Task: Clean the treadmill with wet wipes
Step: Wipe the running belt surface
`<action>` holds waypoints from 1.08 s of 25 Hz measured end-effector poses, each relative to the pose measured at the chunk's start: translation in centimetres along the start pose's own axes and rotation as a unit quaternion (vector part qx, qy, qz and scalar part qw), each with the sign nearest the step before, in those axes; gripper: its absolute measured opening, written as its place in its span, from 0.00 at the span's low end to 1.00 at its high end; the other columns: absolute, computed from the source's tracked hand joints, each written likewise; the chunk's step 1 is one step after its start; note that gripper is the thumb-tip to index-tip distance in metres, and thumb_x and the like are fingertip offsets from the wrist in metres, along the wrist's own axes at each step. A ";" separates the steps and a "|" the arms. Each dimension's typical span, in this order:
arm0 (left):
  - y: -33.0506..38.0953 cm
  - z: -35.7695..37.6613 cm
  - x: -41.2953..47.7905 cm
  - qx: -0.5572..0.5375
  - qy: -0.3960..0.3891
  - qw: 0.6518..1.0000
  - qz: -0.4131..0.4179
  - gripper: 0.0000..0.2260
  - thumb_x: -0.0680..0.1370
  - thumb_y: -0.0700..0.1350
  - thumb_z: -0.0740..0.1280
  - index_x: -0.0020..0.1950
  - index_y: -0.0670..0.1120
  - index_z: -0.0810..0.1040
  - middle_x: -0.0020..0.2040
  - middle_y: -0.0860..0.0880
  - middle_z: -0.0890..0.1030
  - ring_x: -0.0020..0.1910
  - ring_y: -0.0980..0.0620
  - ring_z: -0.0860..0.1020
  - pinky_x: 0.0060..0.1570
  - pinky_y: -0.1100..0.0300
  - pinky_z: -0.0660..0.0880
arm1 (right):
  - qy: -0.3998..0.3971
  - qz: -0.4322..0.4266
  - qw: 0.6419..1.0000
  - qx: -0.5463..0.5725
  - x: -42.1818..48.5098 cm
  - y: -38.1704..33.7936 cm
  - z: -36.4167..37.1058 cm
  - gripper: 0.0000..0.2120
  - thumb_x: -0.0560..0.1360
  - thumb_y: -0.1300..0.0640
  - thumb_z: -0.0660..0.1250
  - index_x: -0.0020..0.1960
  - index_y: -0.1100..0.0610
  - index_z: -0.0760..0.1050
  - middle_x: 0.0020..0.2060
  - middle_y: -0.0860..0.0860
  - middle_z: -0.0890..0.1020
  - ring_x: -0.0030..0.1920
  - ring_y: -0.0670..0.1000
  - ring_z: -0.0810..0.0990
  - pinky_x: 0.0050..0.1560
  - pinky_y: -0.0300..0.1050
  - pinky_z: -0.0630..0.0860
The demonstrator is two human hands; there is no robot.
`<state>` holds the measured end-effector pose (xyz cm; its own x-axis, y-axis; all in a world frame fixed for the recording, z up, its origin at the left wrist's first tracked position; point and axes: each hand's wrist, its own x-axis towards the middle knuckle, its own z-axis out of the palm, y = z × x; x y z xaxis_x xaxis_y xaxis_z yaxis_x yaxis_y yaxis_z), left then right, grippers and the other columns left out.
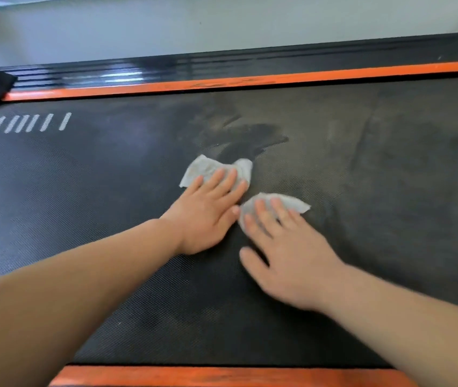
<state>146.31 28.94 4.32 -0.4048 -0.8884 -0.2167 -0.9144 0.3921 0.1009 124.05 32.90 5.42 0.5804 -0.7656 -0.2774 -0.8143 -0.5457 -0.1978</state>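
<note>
As left hand [208, 217] presses one wipe [207, 166], right hand [288, 263] second wipe [295, 203], one treadmill [105, 180]

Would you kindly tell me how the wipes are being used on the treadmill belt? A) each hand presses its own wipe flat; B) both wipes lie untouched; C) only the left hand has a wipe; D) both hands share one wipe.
A: the left hand presses the left wipe with straight fingers, and the right hand presses the right wipe, both flat on the belt.

no legible text, white slanted stripes [24, 123] on treadmill belt [110, 196]
</note>
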 end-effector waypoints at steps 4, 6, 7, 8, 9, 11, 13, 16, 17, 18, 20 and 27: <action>-3.0 -1.8 -0.5 -0.109 0.027 0.993 0.040 0.24 0.86 0.53 0.50 0.83 0.53 0.54 0.83 0.55 0.54 0.82 0.56 0.50 0.80 0.51 0.52 | -0.009 -0.090 0.996 0.005 -2.3 -0.8 1.3 0.36 0.81 0.34 0.42 0.84 0.51 0.51 0.83 0.53 0.47 0.82 0.56 0.40 0.81 0.57 0.44; -3.4 -2.1 0.2 -0.132 0.069 0.987 -0.061 0.25 0.85 0.53 0.55 0.82 0.56 0.56 0.83 0.57 0.55 0.82 0.54 0.53 0.78 0.49 0.60 | 0.007 -0.053 0.999 0.004 -1.2 0.9 0.4 0.37 0.78 0.33 0.35 0.84 0.47 0.46 0.83 0.50 0.42 0.82 0.52 0.36 0.81 0.53 0.40; -3.1 -2.0 0.5 -0.116 0.087 0.986 -0.085 0.25 0.84 0.51 0.58 0.82 0.56 0.58 0.82 0.56 0.57 0.81 0.52 0.55 0.76 0.48 0.63 | 0.014 -0.009 1.000 0.011 -0.6 1.9 -0.1 0.38 0.77 0.32 0.33 0.84 0.45 0.43 0.83 0.49 0.40 0.82 0.51 0.35 0.81 0.52 0.38; -2.7 -1.9 0.7 -0.087 0.107 0.988 -0.076 0.26 0.83 0.49 0.61 0.81 0.54 0.60 0.81 0.55 0.60 0.80 0.50 0.59 0.74 0.47 0.66 | 0.015 0.042 0.999 0.020 -0.2 3.1 -0.7 0.37 0.77 0.32 0.33 0.83 0.45 0.42 0.82 0.48 0.39 0.81 0.50 0.34 0.81 0.51 0.36; -2.4 -1.8 0.5 -0.052 0.121 0.990 -0.045 0.26 0.82 0.47 0.63 0.80 0.53 0.62 0.80 0.53 0.63 0.78 0.47 0.63 0.72 0.46 0.69 | 0.004 0.087 0.996 0.026 0.2 4.3 -1.1 0.35 0.79 0.32 0.34 0.83 0.44 0.40 0.82 0.47 0.38 0.81 0.49 0.34 0.81 0.51 0.36; -2.6 -2.1 0.1 0.020 0.145 0.989 0.008 0.28 0.79 0.47 0.68 0.78 0.49 0.65 0.78 0.49 0.67 0.73 0.44 0.70 0.68 0.45 0.72 | -0.010 0.126 0.991 0.033 0.6 5.6 -1.4 0.33 0.81 0.33 0.38 0.83 0.43 0.39 0.82 0.46 0.37 0.81 0.49 0.33 0.80 0.51 0.35; -3.0 -2.3 0.4 0.058 0.161 0.985 -0.004 0.28 0.78 0.51 0.69 0.76 0.47 0.68 0.77 0.47 0.68 0.72 0.43 0.70 0.69 0.45 0.71 | -0.005 0.130 0.991 0.035 1.0 5.1 -1.4 0.36 0.78 0.30 0.36 0.83 0.43 0.40 0.82 0.48 0.37 0.81 0.51 0.33 0.81 0.53 0.36; -3.0 -1.3 1.0 0.003 0.076 0.996 -0.045 0.28 0.83 0.53 0.59 0.81 0.46 0.60 0.82 0.48 0.58 0.81 0.46 0.56 0.78 0.47 0.59 | -0.002 0.016 0.999 0.029 1.3 1.9 -1.1 0.43 0.73 0.28 0.32 0.84 0.45 0.43 0.83 0.48 0.39 0.81 0.52 0.32 0.81 0.55 0.37; -3.1 -0.9 1.3 -0.031 0.041 0.997 -0.052 0.29 0.84 0.54 0.54 0.83 0.46 0.54 0.83 0.48 0.52 0.82 0.48 0.49 0.80 0.48 0.53 | -0.008 -0.033 0.999 0.028 1.3 0.8 -0.9 0.43 0.73 0.29 0.32 0.84 0.46 0.44 0.83 0.48 0.39 0.81 0.51 0.32 0.81 0.54 0.37; -3.2 -0.6 1.6 -0.043 0.019 0.998 -0.049 0.30 0.84 0.56 0.51 0.84 0.46 0.50 0.84 0.48 0.48 0.82 0.49 0.44 0.81 0.49 0.48 | -0.017 -0.065 0.997 0.027 1.3 0.2 -0.8 0.42 0.74 0.29 0.32 0.84 0.46 0.45 0.82 0.47 0.39 0.81 0.50 0.32 0.81 0.53 0.37; -3.0 -0.4 2.2 -0.020 0.005 0.999 -0.045 0.33 0.81 0.61 0.42 0.84 0.48 0.46 0.84 0.48 0.45 0.82 0.49 0.41 0.80 0.48 0.43 | -0.028 -0.078 0.996 0.020 1.9 0.2 -0.8 0.41 0.74 0.30 0.31 0.84 0.44 0.45 0.82 0.45 0.40 0.81 0.48 0.33 0.81 0.52 0.38; 1.3 -0.2 1.6 0.004 -0.008 1.000 -0.001 0.35 0.80 0.64 0.38 0.83 0.47 0.46 0.84 0.47 0.46 0.82 0.48 0.41 0.79 0.43 0.44 | -0.020 0.183 0.981 0.052 2.5 8.0 -2.6 0.36 0.79 0.32 0.35 0.84 0.44 0.41 0.83 0.47 0.38 0.82 0.48 0.36 0.81 0.50 0.38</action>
<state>144.46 28.03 4.29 -0.4032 -0.8852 -0.2320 -0.9150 0.3927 0.0919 119.00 25.71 5.58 0.2495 -0.8892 -0.3836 -0.9652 -0.1962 -0.1730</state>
